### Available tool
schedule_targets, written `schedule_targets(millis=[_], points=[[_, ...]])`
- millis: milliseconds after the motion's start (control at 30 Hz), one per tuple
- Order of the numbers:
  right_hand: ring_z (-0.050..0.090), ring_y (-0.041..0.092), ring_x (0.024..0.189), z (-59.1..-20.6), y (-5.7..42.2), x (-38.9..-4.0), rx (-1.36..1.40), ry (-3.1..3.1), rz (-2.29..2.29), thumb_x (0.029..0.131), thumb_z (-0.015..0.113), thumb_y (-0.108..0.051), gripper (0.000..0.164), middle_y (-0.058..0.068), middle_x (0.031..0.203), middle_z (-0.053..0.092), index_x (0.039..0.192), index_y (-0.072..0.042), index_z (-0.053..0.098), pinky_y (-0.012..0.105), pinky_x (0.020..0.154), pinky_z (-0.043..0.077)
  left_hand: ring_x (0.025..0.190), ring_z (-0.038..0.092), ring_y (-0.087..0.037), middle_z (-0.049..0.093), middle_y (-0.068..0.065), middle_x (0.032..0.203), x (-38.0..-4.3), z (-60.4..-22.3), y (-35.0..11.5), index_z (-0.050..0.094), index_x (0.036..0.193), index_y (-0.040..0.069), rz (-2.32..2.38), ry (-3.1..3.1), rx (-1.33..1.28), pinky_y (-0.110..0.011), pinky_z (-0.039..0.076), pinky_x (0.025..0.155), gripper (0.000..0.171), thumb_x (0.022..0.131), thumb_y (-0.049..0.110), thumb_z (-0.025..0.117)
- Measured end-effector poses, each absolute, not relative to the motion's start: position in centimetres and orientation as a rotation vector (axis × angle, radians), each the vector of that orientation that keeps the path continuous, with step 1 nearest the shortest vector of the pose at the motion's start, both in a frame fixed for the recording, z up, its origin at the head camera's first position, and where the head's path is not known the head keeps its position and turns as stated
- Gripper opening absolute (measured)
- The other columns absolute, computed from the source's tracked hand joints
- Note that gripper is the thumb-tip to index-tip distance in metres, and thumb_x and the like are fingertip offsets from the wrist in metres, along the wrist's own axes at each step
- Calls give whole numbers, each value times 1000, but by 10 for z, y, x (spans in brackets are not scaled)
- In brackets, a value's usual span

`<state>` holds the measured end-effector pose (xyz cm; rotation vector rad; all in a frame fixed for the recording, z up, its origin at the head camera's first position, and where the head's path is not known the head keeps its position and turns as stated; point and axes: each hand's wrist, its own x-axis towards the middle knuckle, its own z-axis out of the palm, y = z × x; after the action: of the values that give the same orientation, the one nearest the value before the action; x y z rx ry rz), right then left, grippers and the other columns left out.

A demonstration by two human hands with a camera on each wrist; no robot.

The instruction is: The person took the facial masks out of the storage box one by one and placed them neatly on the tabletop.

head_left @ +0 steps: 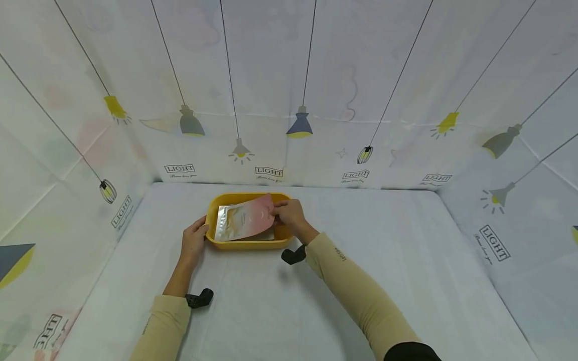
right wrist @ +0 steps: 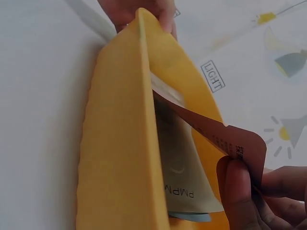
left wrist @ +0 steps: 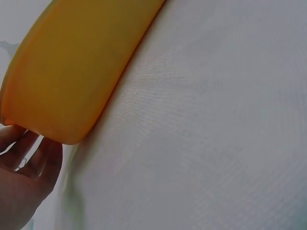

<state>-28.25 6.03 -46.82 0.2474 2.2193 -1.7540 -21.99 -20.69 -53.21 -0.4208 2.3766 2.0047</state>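
Note:
A yellow plastic basin point(head_left: 253, 245) stands on the white cloth, with flat sachets inside. My right hand point(head_left: 290, 216) pinches one end of a pink and silver sachet point(head_left: 246, 216) between thumb and fingers, over the basin's right end. In the right wrist view that pink sachet point(right wrist: 206, 125) is raised at the held end and slopes down into the basin. Under it lies a pale sachet point(right wrist: 180, 165) marked PMPM, with a bluish edge below. My left hand point(head_left: 194, 239) grips the basin's left end, its fingers point(left wrist: 50, 160) against the outside under the rim.
White cloth point(head_left: 253, 301) covers the table around the basin. Printed cloth walls point(head_left: 271, 90) with hanging-lamp drawings stand behind and at both sides. Each wrist wears a black camera mount point(head_left: 293, 254) that juts out above the cloth.

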Motion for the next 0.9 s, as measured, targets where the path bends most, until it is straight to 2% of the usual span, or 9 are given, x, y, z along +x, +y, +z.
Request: schedule_targets(millis=[267,800,900], points=[[65,15,68,-463,65,-287,238,2216,-1744,90,66,-8,22,13,97,70,109,2,70,27,68,60,125,49,-24,47,-15,149,-220,-531,-207,43,146,3,2027,2372,-414,-7,43,75,46,102,17,40],[68,16,64,-462,80,-292,305,2083,-1839,89,67,-5,25,12,90,70,113,2,67,30,67,61,130,48,-26,46,-16,149,-220,-531,-206,43,145,1,2052,2355,-404,-5,43,74,46,101,15,41],[69,16,65,-459,83,-291,302,2088,-1836,89,67,-6,26,13,93,70,114,1,66,30,68,61,132,46,-27,45,-16,150,-221,-532,-207,43,146,2,2060,2332,-404,-5,43,74,46,102,16,40]])
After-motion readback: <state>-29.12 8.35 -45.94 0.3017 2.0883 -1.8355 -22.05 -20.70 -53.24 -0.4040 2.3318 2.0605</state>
